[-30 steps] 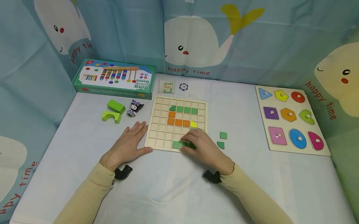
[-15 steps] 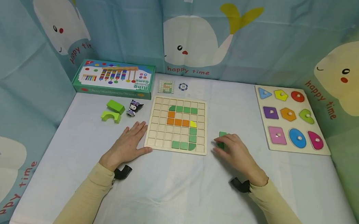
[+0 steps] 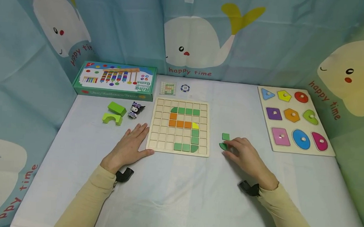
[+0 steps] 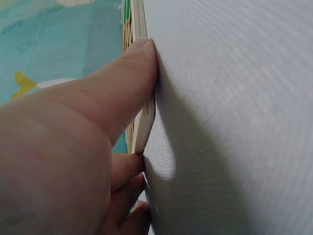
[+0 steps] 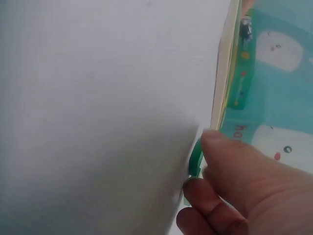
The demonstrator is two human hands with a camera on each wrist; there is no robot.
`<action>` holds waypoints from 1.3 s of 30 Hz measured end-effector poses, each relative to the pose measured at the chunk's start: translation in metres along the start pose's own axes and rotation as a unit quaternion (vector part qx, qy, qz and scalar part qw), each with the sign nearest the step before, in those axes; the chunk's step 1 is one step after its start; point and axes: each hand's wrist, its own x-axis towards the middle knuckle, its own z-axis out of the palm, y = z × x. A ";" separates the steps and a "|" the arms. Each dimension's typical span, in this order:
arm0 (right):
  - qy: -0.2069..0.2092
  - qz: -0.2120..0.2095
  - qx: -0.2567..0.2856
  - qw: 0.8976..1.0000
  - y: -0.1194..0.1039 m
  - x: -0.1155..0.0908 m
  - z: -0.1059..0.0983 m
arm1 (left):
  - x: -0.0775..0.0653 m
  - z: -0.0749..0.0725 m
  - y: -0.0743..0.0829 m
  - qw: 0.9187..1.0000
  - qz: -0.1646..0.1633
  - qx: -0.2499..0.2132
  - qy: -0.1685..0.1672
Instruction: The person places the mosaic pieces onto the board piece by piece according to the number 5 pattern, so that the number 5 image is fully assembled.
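A wooden grid board (image 3: 160, 133) lies mid-table, with green, orange and yellow tiles in some squares. My left hand (image 3: 130, 147) rests flat with fingers spread at its left edge; in the left wrist view the thumb (image 4: 132, 73) touches the board's side. To the right of the board, my right hand (image 3: 245, 155) pinches a green quarter-round tile (image 3: 222, 146) between thumb and fingers. The right wrist view shows this tile (image 5: 196, 157) on edge by the thumb tip. Just behind it lies a green square tile (image 3: 225, 136).
A pattern card (image 3: 168, 88) and a round chip (image 3: 185, 88) lie behind the board. At the left are a game box (image 3: 115, 81), a small figurine (image 3: 135, 110) and two green blocks (image 3: 117, 108). A peg shape board (image 3: 269, 125) lies at the far right.
My right hand has moved right from the board's lower squares to the loose tiles and now pinches the quarter-round one. The left hand has stayed in place.
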 end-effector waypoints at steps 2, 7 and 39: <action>-0.001 -0.005 -0.006 1.000 0.001 0.001 0.001 | 0.000 0.001 0.000 1.000 0.000 -0.001 0.000; 0.001 -0.013 -0.016 1.000 0.001 0.004 0.003 | 0.000 0.002 -0.001 1.000 -0.002 0.002 -0.001; -0.045 -0.152 0.051 0.986 -0.087 0.072 0.042 | 0.001 0.000 -0.003 1.000 0.002 0.002 -0.002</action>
